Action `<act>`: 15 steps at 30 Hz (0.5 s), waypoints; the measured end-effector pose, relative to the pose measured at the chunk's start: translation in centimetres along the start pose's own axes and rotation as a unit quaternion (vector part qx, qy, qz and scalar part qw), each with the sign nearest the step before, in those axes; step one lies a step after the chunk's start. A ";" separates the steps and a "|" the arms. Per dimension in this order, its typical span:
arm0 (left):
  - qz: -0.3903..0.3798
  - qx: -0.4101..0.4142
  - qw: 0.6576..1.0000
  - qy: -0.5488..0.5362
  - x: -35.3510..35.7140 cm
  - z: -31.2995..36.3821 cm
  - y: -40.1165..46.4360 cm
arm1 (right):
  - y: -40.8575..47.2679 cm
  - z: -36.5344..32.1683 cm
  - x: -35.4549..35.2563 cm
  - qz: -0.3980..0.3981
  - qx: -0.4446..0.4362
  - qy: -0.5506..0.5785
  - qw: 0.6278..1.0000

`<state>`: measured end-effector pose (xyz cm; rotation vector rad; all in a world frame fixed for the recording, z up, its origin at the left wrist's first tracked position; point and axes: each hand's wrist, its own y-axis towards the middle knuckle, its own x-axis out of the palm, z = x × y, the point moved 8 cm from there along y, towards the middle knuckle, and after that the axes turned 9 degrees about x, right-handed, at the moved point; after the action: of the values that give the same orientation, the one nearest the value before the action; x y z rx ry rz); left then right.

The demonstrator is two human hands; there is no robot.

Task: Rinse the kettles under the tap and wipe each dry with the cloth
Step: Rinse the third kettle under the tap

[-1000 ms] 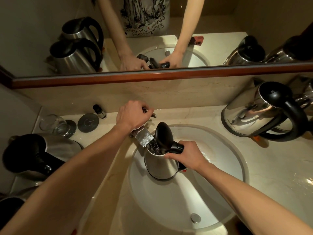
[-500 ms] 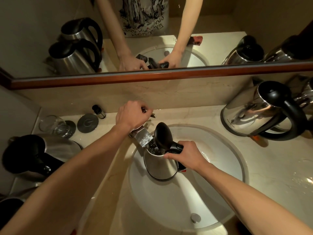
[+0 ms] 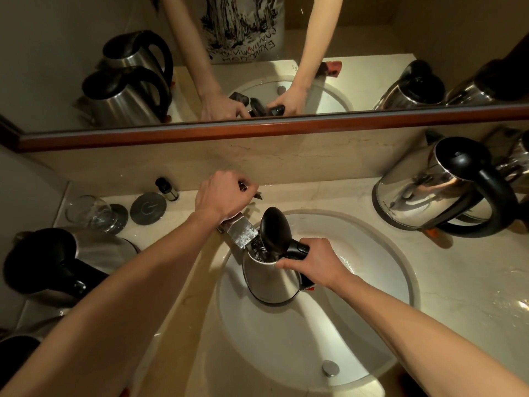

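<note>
Nothing has shifted in the last second: your left hand (image 3: 222,196) still grips the tap lever (image 3: 252,189) while your right hand (image 3: 316,260) holds the open kettle (image 3: 270,277) by its handle under the spout (image 3: 240,234) in the basin (image 3: 372,325), so it is likely still filling.

- A bathroom, likely a hotel's, is suggested by an oval basin (image 3: 400,282) sunk into a marble tabletop (image 3: 458,282).
- A wood-framed mirror (image 3: 86,53) is fixed above.
- Several kettles (image 3: 423,190), a glass (image 3: 88,213) and a small bottle (image 3: 166,189) are set around.
</note>
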<state>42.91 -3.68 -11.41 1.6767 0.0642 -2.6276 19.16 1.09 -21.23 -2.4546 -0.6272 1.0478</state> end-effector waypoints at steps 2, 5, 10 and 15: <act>0.001 0.001 1.000 -0.001 -0.1 0.1 0.0 | -0.1 -0.1 0.0 -0.003 -0.001 0.002 1.000; 0.004 0.006 1.000 0.000 -0.2 0.3 -0.1 | -0.2 -0.3 0.0 -0.004 -0.007 0.004 1.000; 0.007 -0.003 1.000 0.007 -0.2 0.1 -0.1 | 0.1 0.0 0.1 0.001 -0.009 0.006 1.000; 0.008 0.001 1.000 0.005 -0.3 0.2 -0.1 | 0.2 0.3 0.2 0.001 -0.006 0.000 1.000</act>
<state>42.84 -3.62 -11.09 1.6849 0.0475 -2.6084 19.12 1.07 -21.70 -2.4659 -0.6336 1.0482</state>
